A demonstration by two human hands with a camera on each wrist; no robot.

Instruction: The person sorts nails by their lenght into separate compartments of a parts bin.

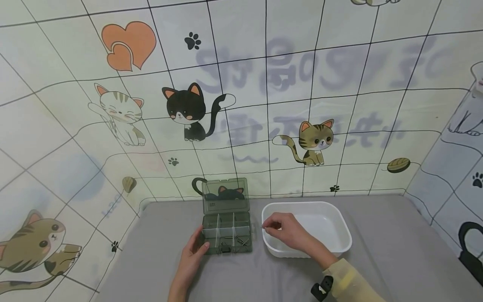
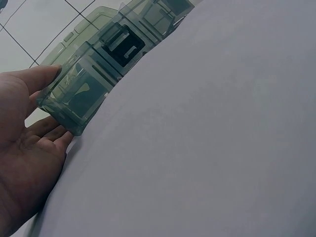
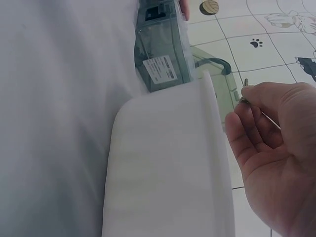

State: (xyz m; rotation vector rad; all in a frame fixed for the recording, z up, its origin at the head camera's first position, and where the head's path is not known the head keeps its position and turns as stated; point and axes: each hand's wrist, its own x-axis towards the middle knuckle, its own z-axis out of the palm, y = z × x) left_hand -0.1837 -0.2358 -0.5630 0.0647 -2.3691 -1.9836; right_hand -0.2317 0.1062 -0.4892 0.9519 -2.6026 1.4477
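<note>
"Cat-print wall (image 1: 249,105) behind, grey tabletop (image 1: 241,277) below. What's on it?"

"White tray (image 1: 320,222) at right; left of it, a green compartment box (image 1: 225,221), lid up."

"And each grip?"

"Left hand (image 1: 193,253) clamps the box's corner; I'd keep it steady. Right hand (image 1: 288,230), by the tray's left rim, pinches a small screw (image 3: 246,82). Light fingertips seem best."

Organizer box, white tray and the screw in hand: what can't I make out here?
- Screw: in the right wrist view, the right hand's thumb covers its middle.
- Metal pieces in the organizer box: too small to count, head view.
- Label: print too small to read, right wrist view.
- White tray: in the right wrist view, its wall hides its floor and the bottom edge cuts it off.
</note>
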